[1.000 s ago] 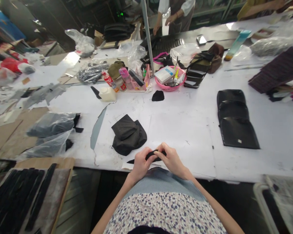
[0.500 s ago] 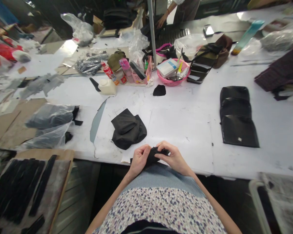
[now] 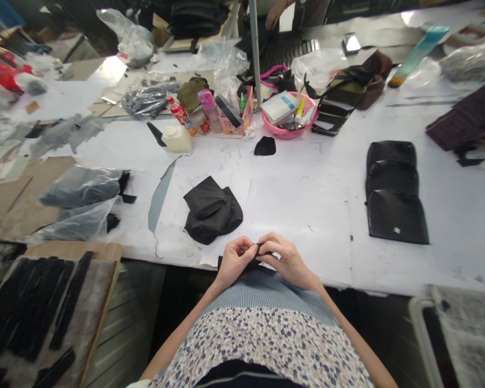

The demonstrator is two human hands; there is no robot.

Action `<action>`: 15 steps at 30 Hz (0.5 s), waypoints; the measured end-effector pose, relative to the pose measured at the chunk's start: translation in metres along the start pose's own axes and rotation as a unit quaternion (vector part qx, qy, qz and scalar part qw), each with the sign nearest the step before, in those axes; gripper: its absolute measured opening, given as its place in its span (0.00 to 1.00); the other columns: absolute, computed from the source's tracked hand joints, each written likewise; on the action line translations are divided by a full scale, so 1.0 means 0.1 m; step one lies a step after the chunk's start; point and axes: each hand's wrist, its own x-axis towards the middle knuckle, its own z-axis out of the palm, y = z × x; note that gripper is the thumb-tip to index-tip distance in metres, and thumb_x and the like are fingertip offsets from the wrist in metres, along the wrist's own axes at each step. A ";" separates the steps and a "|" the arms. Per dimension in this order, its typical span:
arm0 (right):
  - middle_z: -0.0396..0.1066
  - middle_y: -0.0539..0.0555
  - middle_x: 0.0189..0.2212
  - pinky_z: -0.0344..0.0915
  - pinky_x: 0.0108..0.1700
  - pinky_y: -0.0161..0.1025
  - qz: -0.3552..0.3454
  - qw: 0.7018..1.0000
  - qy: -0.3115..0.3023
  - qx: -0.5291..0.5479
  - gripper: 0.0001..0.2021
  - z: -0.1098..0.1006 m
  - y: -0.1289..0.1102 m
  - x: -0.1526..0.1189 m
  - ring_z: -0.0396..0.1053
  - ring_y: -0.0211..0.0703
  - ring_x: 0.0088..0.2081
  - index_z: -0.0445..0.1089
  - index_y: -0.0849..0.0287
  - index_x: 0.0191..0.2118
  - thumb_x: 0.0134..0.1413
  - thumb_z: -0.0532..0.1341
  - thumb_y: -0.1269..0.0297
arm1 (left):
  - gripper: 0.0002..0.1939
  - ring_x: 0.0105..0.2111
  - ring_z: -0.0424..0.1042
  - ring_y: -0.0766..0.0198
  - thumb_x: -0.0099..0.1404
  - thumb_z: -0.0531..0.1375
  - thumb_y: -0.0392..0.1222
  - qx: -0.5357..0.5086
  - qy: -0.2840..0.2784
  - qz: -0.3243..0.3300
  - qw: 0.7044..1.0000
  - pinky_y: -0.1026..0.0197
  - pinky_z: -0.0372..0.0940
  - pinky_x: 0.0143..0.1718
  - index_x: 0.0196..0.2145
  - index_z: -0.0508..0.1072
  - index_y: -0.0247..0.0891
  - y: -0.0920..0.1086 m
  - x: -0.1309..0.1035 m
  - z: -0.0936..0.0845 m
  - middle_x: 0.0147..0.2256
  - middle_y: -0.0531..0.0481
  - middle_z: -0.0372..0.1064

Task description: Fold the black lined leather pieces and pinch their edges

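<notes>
Close to my body, at the table's front edge, my left hand (image 3: 238, 260) and my right hand (image 3: 286, 260) pinch a piece of black fabric (image 3: 251, 265) between them. Fingertips of both hands almost meet at its upper edge. Much of the piece is hidden behind my fingers, and part of it shows left of my left hand. Just beyond, a crumpled black fabric piece (image 3: 213, 210) lies on the white table (image 3: 299, 188). A small black scrap (image 3: 265, 145) rests farther back.
A black folded panel (image 3: 396, 191) lies to the right. Behind are a pink basket (image 3: 289, 129), a cream container (image 3: 177, 139) and a red-labelled bottle (image 3: 180, 114). Plastic-wrapped bundles (image 3: 84, 186) are at left, above a board with black strips (image 3: 28, 302). A metal pole (image 3: 254, 54) rises mid-table. Another person's hand (image 3: 272, 17) shows at the back.
My fingertips have drawn closer together on the black fabric, my left fingers shifting right, and less of it shows between them. The other person's hand at the back has moved up.
</notes>
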 end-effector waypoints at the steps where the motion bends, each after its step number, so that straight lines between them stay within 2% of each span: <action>1: 0.68 0.52 0.39 0.62 0.45 0.39 0.005 1.000 0.002 0.004 0.03 0.00 0.00 0.00 0.66 0.40 0.40 0.69 0.55 0.34 0.57 0.62 0.70 | 0.15 0.20 0.54 0.73 0.60 0.62 0.48 0.007 -0.001 0.001 1.000 0.70 0.50 0.21 0.25 0.66 0.35 0.00 0.00 0.00 0.20 0.57 0.58; 8: 0.68 0.52 0.38 0.63 0.44 0.39 0.059 0.994 0.009 0.086 0.02 -0.01 -0.02 -0.03 0.67 0.41 0.39 0.70 0.56 0.34 0.55 0.64 0.66 | 0.11 0.21 0.55 0.72 0.60 0.59 0.45 0.045 -0.007 0.013 0.999 0.70 0.52 0.22 0.27 0.66 0.35 0.04 -0.01 0.00 0.21 0.56 0.58; 12: 0.70 0.51 0.35 0.64 0.40 0.37 0.141 0.980 0.012 0.143 0.05 -0.04 -0.03 -0.02 0.68 0.40 0.37 0.69 0.57 0.35 0.55 0.64 0.62 | 0.11 0.20 0.55 0.72 0.60 0.58 0.45 0.063 -0.006 0.007 0.998 0.70 0.51 0.21 0.27 0.66 0.35 0.04 -0.02 0.01 0.21 0.56 0.58; 15: 0.70 0.50 0.32 0.65 0.38 0.37 0.190 0.967 0.028 0.165 0.06 -0.04 -0.02 0.01 0.68 0.40 0.35 0.69 0.58 0.36 0.55 0.62 0.63 | 0.11 0.19 0.54 0.72 0.60 0.58 0.46 0.076 -0.010 0.004 0.997 0.70 0.50 0.20 0.26 0.65 0.35 0.04 -0.03 0.03 0.20 0.57 0.57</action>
